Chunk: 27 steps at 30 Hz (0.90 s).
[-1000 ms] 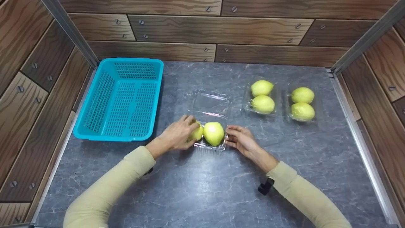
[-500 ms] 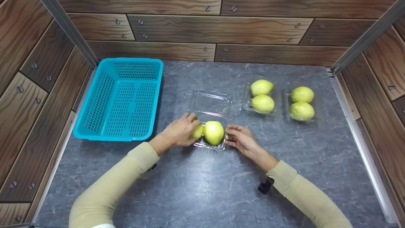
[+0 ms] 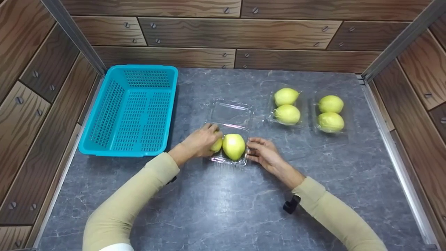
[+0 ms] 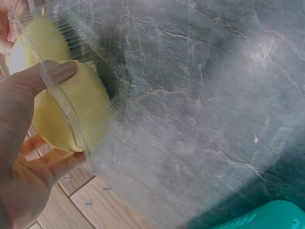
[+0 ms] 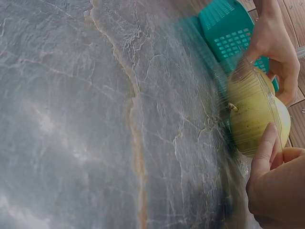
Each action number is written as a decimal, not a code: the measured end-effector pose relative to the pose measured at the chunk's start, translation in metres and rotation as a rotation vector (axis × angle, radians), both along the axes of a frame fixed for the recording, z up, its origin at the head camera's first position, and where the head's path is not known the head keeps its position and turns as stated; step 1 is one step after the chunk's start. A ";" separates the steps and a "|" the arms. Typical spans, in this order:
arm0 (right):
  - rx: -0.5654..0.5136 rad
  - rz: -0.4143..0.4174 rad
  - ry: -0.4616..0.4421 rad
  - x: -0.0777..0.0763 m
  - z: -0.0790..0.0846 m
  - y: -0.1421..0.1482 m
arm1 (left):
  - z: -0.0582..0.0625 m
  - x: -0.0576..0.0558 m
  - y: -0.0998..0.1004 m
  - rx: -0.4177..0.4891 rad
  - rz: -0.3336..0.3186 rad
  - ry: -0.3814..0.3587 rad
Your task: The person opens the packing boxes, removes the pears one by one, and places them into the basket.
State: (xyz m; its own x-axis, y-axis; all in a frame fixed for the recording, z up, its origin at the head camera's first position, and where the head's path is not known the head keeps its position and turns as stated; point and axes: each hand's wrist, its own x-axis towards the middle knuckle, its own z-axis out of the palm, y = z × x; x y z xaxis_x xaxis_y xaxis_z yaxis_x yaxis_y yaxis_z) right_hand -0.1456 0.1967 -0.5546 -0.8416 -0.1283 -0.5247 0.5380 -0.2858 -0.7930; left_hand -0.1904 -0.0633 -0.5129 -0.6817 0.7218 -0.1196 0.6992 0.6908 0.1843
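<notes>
My left hand (image 3: 203, 141) grips a yellow-green pear (image 3: 216, 145) in the left half of an open clear plastic clamshell box (image 3: 228, 161). In the left wrist view its thumb lies across the pear (image 4: 86, 102) and its fingers curl beneath, overlapping the box rim. A second pear (image 3: 233, 146) sits beside it in the right half. My right hand (image 3: 266, 155) rests its fingertips against the box's right side, fingers fairly straight; the right wrist view shows a fingertip on the clear wall by the stemmed pear (image 5: 257, 121). The lid (image 3: 230, 111) lies folded back, away from me.
A blue-green perforated basket (image 3: 163, 153) stands at the left. Right of the lid is a clear box holding two pears (image 3: 287, 114), and farther right another such box with two pears (image 3: 330, 122). Wood-patterned panels (image 3: 237, 33) border the grey marbled table (image 3: 216, 209).
My left hand and forearm have shifted slightly to the right and away from me, still holding the pear. The right hand stays at the box's side. The head view has shifted slightly.
</notes>
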 end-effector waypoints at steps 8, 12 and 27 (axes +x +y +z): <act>0.000 -0.001 -0.001 -0.001 -0.001 0.001 | 0.001 0.000 -0.001 0.007 0.001 -0.013; 0.004 0.000 0.001 -0.002 -0.001 0.002 | 0.002 0.000 -0.002 0.010 0.004 -0.020; 0.012 -0.008 0.007 -0.003 -0.004 -0.001 | 0.026 0.003 -0.011 0.074 -0.019 0.020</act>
State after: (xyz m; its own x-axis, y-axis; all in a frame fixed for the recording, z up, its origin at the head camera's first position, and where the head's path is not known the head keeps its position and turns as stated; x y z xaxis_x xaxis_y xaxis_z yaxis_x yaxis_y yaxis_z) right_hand -0.1484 0.1956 -0.5587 -0.8459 -0.1155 -0.5207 0.5306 -0.2800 -0.8000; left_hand -0.1870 -0.0743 -0.4870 -0.6694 0.7411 -0.0521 0.7162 0.6624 0.2198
